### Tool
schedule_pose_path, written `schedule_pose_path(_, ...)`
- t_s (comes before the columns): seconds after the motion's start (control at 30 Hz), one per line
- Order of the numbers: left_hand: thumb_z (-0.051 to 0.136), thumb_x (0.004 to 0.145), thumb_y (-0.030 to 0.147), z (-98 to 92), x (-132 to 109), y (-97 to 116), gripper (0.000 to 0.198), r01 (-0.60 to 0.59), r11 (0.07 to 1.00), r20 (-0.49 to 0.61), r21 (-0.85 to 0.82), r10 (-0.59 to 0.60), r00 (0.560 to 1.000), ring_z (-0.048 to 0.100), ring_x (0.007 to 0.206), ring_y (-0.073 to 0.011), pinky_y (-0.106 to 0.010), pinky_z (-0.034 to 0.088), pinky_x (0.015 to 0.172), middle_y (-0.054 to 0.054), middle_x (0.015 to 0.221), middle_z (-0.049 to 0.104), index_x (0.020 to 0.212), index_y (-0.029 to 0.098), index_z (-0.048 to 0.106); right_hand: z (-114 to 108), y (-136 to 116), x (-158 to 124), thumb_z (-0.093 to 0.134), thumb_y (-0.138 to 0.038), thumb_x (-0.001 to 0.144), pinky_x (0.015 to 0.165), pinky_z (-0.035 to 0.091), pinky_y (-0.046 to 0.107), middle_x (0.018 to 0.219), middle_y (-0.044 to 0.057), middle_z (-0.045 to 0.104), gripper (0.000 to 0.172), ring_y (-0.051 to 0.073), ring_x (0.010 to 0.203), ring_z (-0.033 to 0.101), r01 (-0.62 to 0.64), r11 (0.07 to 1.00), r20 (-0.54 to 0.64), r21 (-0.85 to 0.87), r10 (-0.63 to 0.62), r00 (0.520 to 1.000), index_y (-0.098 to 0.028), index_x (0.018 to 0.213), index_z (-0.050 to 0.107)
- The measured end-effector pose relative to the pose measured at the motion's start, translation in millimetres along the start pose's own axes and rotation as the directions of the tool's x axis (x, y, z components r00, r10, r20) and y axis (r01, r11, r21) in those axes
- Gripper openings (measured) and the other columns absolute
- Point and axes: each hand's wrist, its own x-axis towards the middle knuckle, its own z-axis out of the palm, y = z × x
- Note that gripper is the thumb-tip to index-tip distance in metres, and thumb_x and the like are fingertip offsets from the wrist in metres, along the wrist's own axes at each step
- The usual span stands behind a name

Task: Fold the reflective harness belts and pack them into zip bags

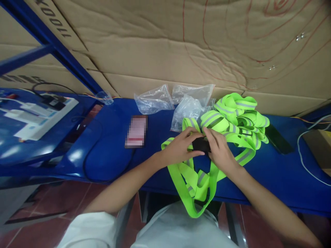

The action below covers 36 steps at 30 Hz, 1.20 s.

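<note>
Over the near edge of the blue table [108, 151], clamps a small black piece [201, 144] between left hand [178, 148] and right hand [219, 153], hands drawn together, fingertips meeting on top of it. Pinches from the left with thumb and fingers, covers from the right with fingers curled over; cannot tell what the piece is. Sits on a neon green reflective strap [193, 186], looped and hanging off the near edge toward the lap. Just far and right of the hands, heaped into a pile of like straps [238, 113] with grey bands. Far of the hands, close to the cardboard wall [165, 44], two crumpled clear plastic bags [155, 100], the right one touching the pile. Left of the hands and apart from them, a flat pink item [136, 131], blurred out, with a black cable [86, 168] looping near it. Right of the pile, a dark flat object [278, 139] and a white cord [303, 158]. At far left, white boxes [38, 117] under a blue frame [59, 48]
</note>
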Motion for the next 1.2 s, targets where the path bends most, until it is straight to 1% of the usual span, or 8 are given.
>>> schedule_pose_path(0.1, 0.07, 0.095, 0.059, -0.5, 0, -5, 0.062, -0.034, 0.999, -0.009, -0.017, 0.033, 0.999, 0.063, 0.125, -0.0284, -0.047, 0.058, 0.11, -0.014, 0.128, 0.06, 0.142, 0.021, 0.054, 1, -1, -1, 0.043, 0.005, 0.092, 0.106, 0.054, 0.045, 0.141, 0.02, 0.059, 0.095, 0.031, 0.131, 0.057, -0.007, 1.0, -0.002, 0.013, 0.007, 1.0, -0.018, 0.175, 0.003)
schedule_pose_path(0.2, 0.071, 0.095, 0.059, -7.2, 1, -6, 0.063, -0.048, 0.999, -0.01, 0.013, 0.048, 0.999, 0.065, 0.122, -0.0271, -0.044, 0.059, 0.107, -0.014, 0.126, 0.061, 0.142, 0.02, 0.055, 2, 1, -1, 0.046, 0.004, 0.088, 0.107, 0.054, 0.046, 0.142, 0.021, 0.058, 0.096, 0.032, 0.132, 0.057, -0.021, 0.998, 0.006, 0.062, 0.021, 1.0, -0.017, 0.174, 0.008)
schedule_pose_path(0.3, 0.07, 0.096, 0.056, -17.9, 3, -6, 0.057, -0.017, 0.996, 0.053, 0.088, 0.012, 0.998, 0.067, 0.121, -0.0271, -0.044, 0.06, 0.104, -0.013, 0.133, 0.061, 0.141, 0.023, 0.058, 1, 5, 1, 0.053, -0.001, 0.085, 0.105, 0.053, 0.048, 0.141, 0.021, 0.061, 0.089, 0.034, 0.128, 0.059, -0.023, 0.998, 0.036, 0.05, 0.021, 0.999, -0.011, 0.168, 0.024)
schedule_pose_path(0.43, 0.071, 0.097, 0.049, -21.5, 3, -2, 0.044, 0.044, 0.986, 0.086, 0.159, -0.059, 0.995, 0.069, 0.115, -0.0249, -0.04, 0.061, 0.096, -0.01, 0.137, 0.059, 0.134, 0.027, 0.063, -1, 7, 2, 0.057, -0.004, 0.086, 0.093, 0.052, 0.044, 0.131, 0.017, 0.068, 0.07, 0.032, 0.113, 0.062, -0.04, 0.996, 0.073, -0.079, 0.046, 0.996, -0.009, 0.155, 0.045)
schedule_pose_path(0.6, 0.071, 0.09, 0.031, -3.7, 2, 8, 0.037, 0.122, 0.981, -0.014, 0.152, -0.121, 0.992, 0.065, 0.123, -0.0272, -0.043, 0.059, 0.103, -0.011, 0.136, 0.057, 0.126, 0.025, 0.063, 1, 2, 3, 0.056, -0.004, 0.089, 0.09, 0.048, 0.042, 0.129, 0.016, 0.068, 0.068, 0.03, 0.108, 0.059, -0.041, 0.987, 0.087, -0.153, 0.055, 0.995, -0.008, 0.156, 0.046)
schedule_pose_path(0.77, 0.072, 0.083, 0.027, 7.0, 1, 4, 0.036, 0.12, 0.982, -0.07, 0.144, -0.111, 0.991, 0.063, 0.123, -0.028, -0.045, 0.057, 0.105, -0.01, 0.134, 0.057, 0.118, 0.025, 0.063, 4, -1, 2, 0.053, -0.005, 0.092, 0.09, 0.047, 0.041, 0.131, 0.017, 0.066, 0.068, 0.03, 0.11, 0.058, -0.048, 0.986, 0.129, -0.157, 0.069, 0.989, -0.011, 0.159, 0.043)
schedule_pose_path(0.97, 0.069, 0.086, 0.027, 7.5, 0, 0, 0.034, 0.09, 0.958, -0.037, 0.272, -0.083, 0.996, 0.062, 0.126, -0.0316, -0.048, 0.057, 0.105, -0.012, 0.138, 0.056, 0.119, 0.023, 0.064, 7, -1, 2, 0.054, -0.011, 0.097, 0.089, 0.046, 0.041, 0.132, 0.018, 0.066, 0.062, 0.03, 0.11, 0.057, -0.039, 0.983, 0.136, -0.177, 0.064, 0.989, -0.009, 0.158, 0.046)
schedule_pose_path(1.2, 0.073, 0.09, 0.032, 1.1, 2, -3, 0.035, 0.053, 0.903, -0.003, 0.427, -0.057, 0.998, 0.068, 0.117, -0.0299, -0.045, 0.061, 0.099, -0.011, 0.138, 0.059, 0.123, 0.023, 0.064, 7, 1, 2, 0.052, -0.009, 0.098, 0.089, 0.044, 0.041, 0.133, 0.016, 0.066, 0.058, 0.029, 0.111, 0.055, -0.036, 0.969, 0.121, -0.246, 0.068, 0.99, -0.009, 0.156, 0.049)
